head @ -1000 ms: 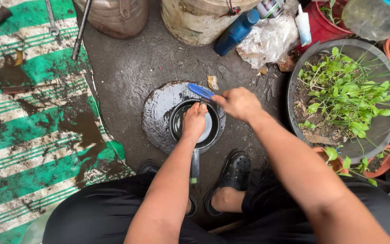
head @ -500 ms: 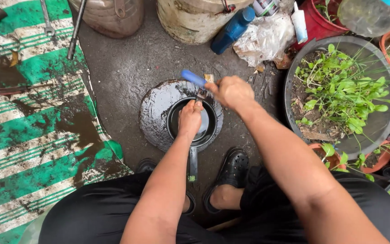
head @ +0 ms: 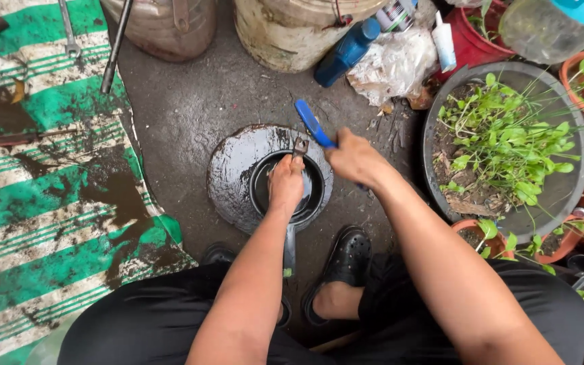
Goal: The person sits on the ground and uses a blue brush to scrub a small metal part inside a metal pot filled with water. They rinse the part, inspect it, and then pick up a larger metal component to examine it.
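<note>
Your right hand [head: 356, 159] grips the blue brush [head: 312, 124], left hand [head: 285, 186] pinches a metal part [head: 300, 147] that could slip into the oily pan [head: 265, 196].

Floor: wet, dark grey concrete ground [head: 190, 101], grimy.
Left edge: green-and-white striped mat [head: 35, 223], smeared with mud.
Top edge: two dirty buckets [head: 292, 30].
Right edge: round planter [head: 562, 196] of green plants, small clay pots [head: 579, 84].
Light: flat daylight.

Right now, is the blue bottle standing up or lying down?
Lying down. The blue bottle rests tilted on the ground against the big bucket, cap end uppermost.
</note>
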